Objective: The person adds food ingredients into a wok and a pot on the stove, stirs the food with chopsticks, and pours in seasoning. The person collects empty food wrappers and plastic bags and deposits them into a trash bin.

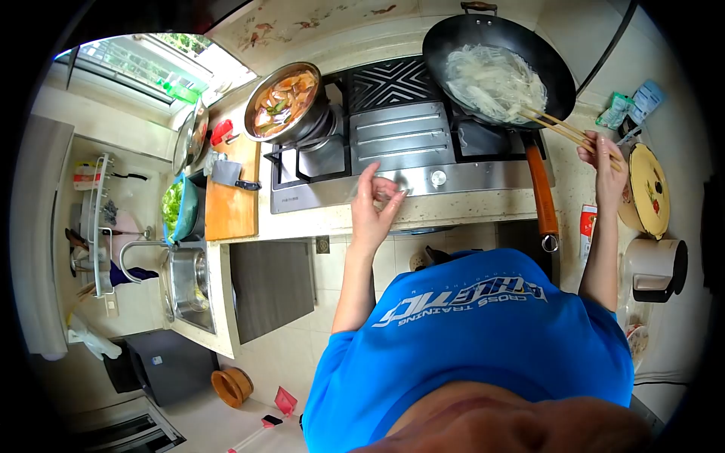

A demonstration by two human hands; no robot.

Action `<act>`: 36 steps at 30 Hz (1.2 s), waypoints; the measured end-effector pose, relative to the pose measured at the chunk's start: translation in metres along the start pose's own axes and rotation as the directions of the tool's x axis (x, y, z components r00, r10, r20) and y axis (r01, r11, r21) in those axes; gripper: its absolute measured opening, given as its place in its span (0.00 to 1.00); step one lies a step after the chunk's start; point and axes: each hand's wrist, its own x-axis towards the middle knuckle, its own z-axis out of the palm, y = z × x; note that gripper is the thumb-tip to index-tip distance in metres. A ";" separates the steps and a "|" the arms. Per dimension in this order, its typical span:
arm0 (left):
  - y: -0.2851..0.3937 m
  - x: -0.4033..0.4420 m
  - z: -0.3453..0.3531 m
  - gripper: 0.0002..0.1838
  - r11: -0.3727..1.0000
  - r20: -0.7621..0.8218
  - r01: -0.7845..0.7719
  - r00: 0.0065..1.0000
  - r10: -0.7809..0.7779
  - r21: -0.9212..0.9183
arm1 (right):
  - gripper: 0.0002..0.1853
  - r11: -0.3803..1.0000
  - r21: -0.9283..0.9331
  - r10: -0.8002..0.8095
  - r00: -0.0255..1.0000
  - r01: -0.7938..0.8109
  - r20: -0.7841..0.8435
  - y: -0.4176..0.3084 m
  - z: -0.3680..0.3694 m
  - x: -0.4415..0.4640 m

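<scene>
My right hand (606,160) is closed around a pair of long wooden chopsticks (560,128). Their tips reach the white, translucent noodles (495,79) in a black wok (555,64) on the right burner. The wok's wooden handle (539,189) points toward me. At the stove's front edge, my left hand (374,202) hovers with its fingers loosely bent and apart, and I see nothing held in it. Close to its fingertips is a stove knob, partly hidden; a second knob (438,178) shows to the right.
A pot of sliced food in reddish broth (283,103) sits on the left burner. Left of the stove are a cutting board (230,204) with a cleaver (226,174), and a blue bowl of greens (180,209). An enamel pot with a yellow lid (648,192) stands at right.
</scene>
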 end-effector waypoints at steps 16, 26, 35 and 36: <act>0.152 0.057 0.118 0.24 0.108 0.740 0.734 0.671 0.044 -0.671 | 0.11 0.690 -0.172 -0.674 0.710 0.703 0.202 -0.044 0.041 -0.024; 0.139 0.075 0.150 0.17 0.073 0.721 0.729 0.684 -0.112 -0.680 | 0.12 0.674 -0.102 -0.678 0.668 0.731 0.309 -0.029 0.031 -0.021; 0.147 0.081 0.142 0.13 -0.034 0.699 0.701 0.705 -0.120 -0.712 | 0.17 0.564 -0.746 0.259 0.934 -0.354 -0.247 0.097 -0.106 0.118; 0.146 0.080 0.141 0.13 -0.027 0.706 0.708 0.700 -0.112 -0.706 | 0.17 0.563 -0.745 0.259 0.932 -0.358 -0.253 0.116 -0.105 0.121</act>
